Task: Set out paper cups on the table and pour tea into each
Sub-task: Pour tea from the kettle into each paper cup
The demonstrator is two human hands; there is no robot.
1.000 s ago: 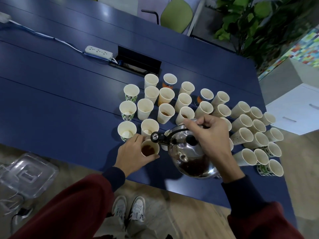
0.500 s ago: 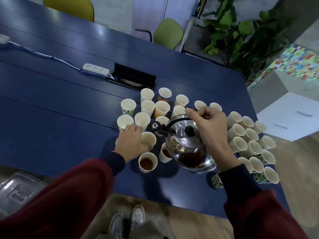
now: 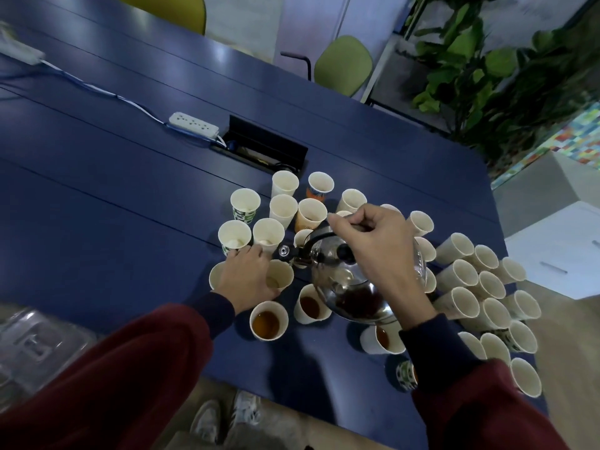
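Note:
Many paper cups stand on the blue table (image 3: pixel 97 196). My right hand (image 3: pixel 376 241) grips the handle of a steel kettle (image 3: pixel 350 287), its spout pointing left over an empty cup (image 3: pixel 280 277). My left hand (image 3: pixel 246 277) holds that empty cup from the left side. Near the table's front edge stand cups with tea: one (image 3: pixel 268 321) just below my left hand, another (image 3: pixel 311 305) beside the kettle, a third (image 3: pixel 383 339) under my right wrist. Empty cups (image 3: pixel 245 203) cluster behind; several more (image 3: pixel 461 302) crowd to the right.
A white power strip (image 3: pixel 193 124) with its cable and an open black cable box (image 3: pixel 259 147) lie behind the cups. Green chairs (image 3: pixel 344 64) stand at the far side, plants (image 3: pixel 506 69) at the back right. A clear plastic lid (image 3: pixel 35 345) lies on the floor, left.
My left hand let go of the filled cup, left it near the front edge, and now holds an empty cup further back. The kettle moved with it, spout over that cup.

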